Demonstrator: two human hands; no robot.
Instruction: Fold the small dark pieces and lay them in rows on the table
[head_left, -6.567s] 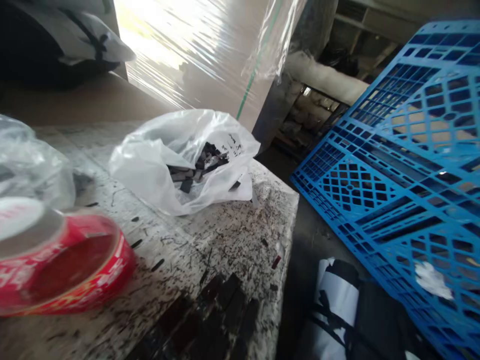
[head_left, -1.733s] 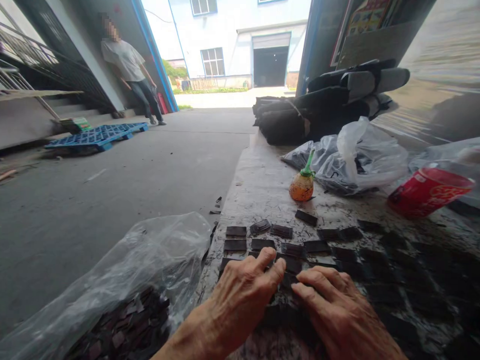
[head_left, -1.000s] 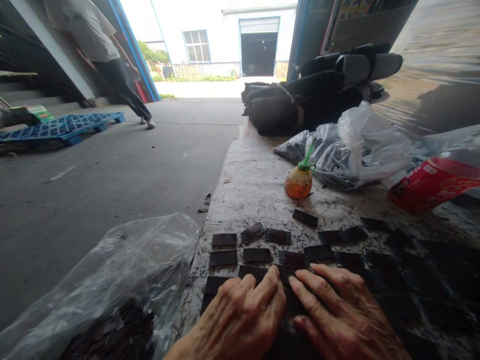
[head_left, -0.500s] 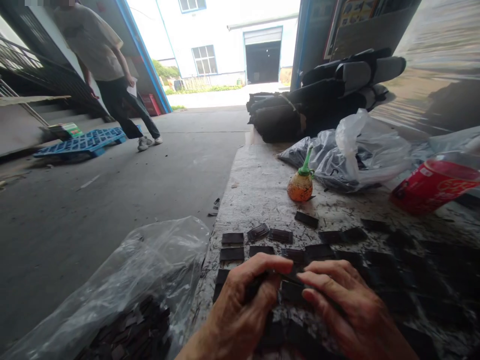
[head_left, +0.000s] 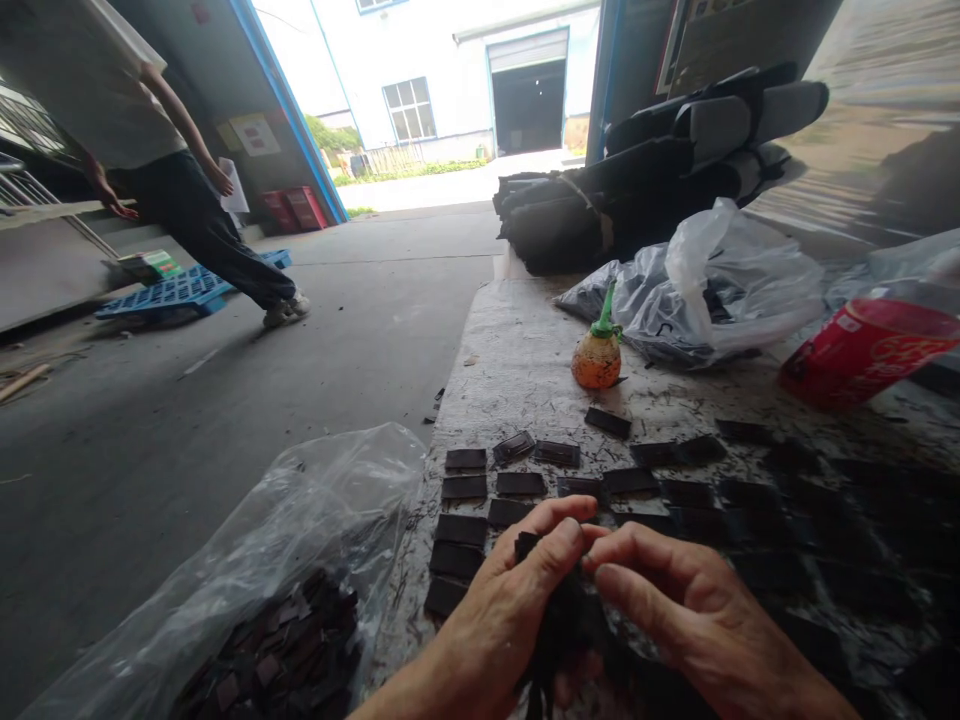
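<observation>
My left hand (head_left: 529, 575) is closed around a dark, frayed black piece (head_left: 555, 620), with ragged strips hanging below the palm. My right hand (head_left: 675, 590) meets it at the fingertips, thumb and fingers curled close together. Whatever lies between the right fingertips is too dark and small to make out. Around both hands, flat black rectangular pieces (head_left: 463, 488) lie in rough rows on the worktable (head_left: 510, 340), which is strewn with black shreds. Those beneath and right of the hands merge into shadow.
An orange squeeze bottle with a green spout (head_left: 597, 345) stands beyond the pieces. Behind are a plastic bag (head_left: 705, 290), a red container (head_left: 862, 350) and black rolls (head_left: 600, 205). A clear bag of dark scraps (head_left: 285, 640) sits at left. A person (head_left: 172, 150) walks past a blue pallet (head_left: 180, 292).
My hands have come together and turned, showing the ragged black piece below my left palm. The walking person is nearer and further left. The view has shifted slightly.
</observation>
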